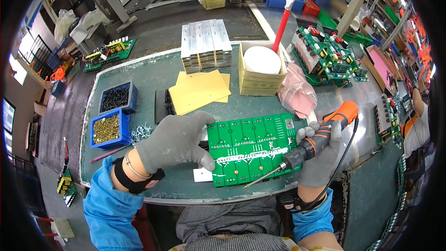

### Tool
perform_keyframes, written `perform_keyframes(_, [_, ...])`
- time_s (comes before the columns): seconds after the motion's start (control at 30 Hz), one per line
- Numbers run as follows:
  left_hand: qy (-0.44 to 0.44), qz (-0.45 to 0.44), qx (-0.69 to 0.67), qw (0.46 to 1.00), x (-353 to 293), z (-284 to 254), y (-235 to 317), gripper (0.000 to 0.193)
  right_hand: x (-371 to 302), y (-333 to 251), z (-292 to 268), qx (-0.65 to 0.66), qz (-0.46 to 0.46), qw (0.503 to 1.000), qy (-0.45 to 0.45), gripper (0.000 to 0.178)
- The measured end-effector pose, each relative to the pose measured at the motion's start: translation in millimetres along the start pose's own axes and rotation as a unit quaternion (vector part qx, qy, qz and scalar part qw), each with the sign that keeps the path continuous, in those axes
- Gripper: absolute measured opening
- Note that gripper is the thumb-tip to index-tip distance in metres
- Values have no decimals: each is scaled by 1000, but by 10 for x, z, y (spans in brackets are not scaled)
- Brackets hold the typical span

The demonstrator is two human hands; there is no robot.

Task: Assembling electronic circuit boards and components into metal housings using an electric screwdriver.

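A green circuit board (253, 146) lies in front of me, with white solder-side markings and a few brass-coloured screw heads near its lower edge. Along its left edge, my left hand (169, 142) in a grey glove grips it, with the fingers bent at the rim. My right hand (320, 169), also gloved, is wrapped around an orange and black electric screwdriver (343, 114). Its long bit slants down and left across the board's lower part, the tip near the bottom edge. A small white piece (202, 175) shows under the board's lower left corner.
Left of the board stand a blue bin of brass parts (106, 129), a bin of black screws (118, 98) and loose silver screws (141, 133). Beyond are yellow sheets (200, 92), metal heat sinks (204, 44) and a wooden box (261, 76). Assembled boards (325, 58) stand at right; a person (416, 121) is beyond.
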State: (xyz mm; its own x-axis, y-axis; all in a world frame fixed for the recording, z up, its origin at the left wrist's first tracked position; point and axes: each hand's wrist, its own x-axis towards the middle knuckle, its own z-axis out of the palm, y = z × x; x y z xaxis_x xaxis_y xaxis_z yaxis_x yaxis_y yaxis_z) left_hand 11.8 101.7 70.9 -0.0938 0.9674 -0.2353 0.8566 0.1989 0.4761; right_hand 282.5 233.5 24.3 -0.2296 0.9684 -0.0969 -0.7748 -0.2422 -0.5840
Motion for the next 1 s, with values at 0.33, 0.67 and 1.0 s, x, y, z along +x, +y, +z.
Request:
perform_keyframes(0.33, [27, 9, -3, 1000, -42, 5, 63, 91, 39, 35, -44, 29, 17, 999, -1, 48])
perform_keyframes(0.67, [85, 84, -83, 989, -40, 114, 33, 80, -118, -360, 256, 22, -114, 984, -132, 37])
perform_keyframes(1.0, [66, 20, -252, 965, -68, 191, 60, 65, -126, -369, 782, -53, -239, 960, -135, 31])
